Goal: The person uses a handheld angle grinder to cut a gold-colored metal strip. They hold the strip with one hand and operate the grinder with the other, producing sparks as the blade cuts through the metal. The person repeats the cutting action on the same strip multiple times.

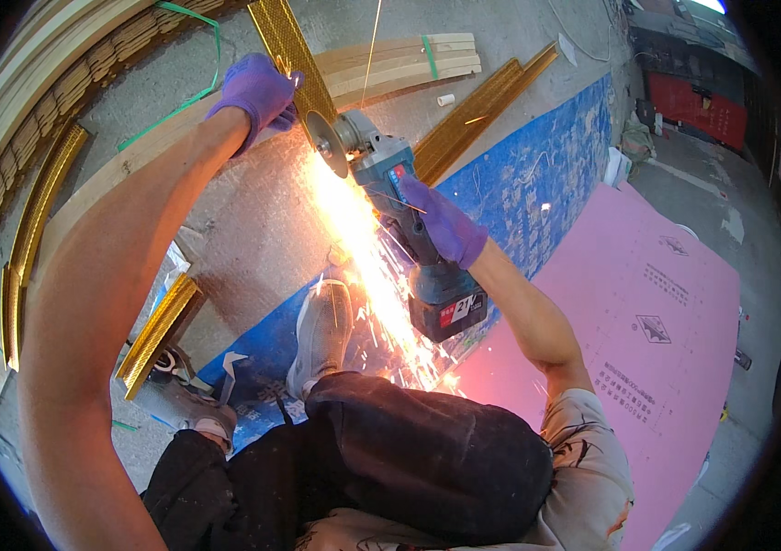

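Note:
My left hand (260, 99), in a purple glove, is closed around the edge of a gold patterned metal trim strip (291, 50) that slants up out of view. In my right hand (445, 220), also gloved in purple, is a cordless angle grinder (386, 165) with its battery pack (448, 301) toward me. The thin cutting disc (327, 145) meets the near end of the strip. A bright stream of sparks (363, 248) pours from there down toward my shoe (321, 331). The glare hides part of the floor.
Wooden boards (399, 69) lie beyond the disc, near another gold strip (473, 119). More gold pieces lie at left, a curved strip (28, 239) and a short offcut (161, 331). Blue sheeting (537, 165) and a pink board (638, 340) cover floor at right.

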{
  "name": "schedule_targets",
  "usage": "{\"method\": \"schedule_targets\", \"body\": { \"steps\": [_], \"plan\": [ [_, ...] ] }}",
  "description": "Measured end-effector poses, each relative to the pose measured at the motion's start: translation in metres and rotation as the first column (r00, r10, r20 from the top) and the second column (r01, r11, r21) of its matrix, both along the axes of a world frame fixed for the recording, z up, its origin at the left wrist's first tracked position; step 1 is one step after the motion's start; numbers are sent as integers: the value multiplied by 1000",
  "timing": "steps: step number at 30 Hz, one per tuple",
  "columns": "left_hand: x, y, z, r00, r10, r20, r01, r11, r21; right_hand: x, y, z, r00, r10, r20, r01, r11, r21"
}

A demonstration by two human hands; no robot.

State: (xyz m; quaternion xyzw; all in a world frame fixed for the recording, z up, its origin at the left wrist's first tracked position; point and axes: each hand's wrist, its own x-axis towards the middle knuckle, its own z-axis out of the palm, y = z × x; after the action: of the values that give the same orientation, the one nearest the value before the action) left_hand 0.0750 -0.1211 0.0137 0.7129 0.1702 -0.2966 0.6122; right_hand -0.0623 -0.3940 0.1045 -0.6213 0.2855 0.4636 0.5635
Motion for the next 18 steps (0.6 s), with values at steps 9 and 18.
{"method": "schedule_targets", "body": {
  "steps": [9,18],
  "plan": [
    [0,2,-4,1000,19,22,-18,1000,-25,3,1,-2,1000,-4,-17,3,1000,-20],
    [1,2,-6,1000,-7,8,7,1000,-7,6,7,1,998,-63,-8,63,998,23]
  ]
}}
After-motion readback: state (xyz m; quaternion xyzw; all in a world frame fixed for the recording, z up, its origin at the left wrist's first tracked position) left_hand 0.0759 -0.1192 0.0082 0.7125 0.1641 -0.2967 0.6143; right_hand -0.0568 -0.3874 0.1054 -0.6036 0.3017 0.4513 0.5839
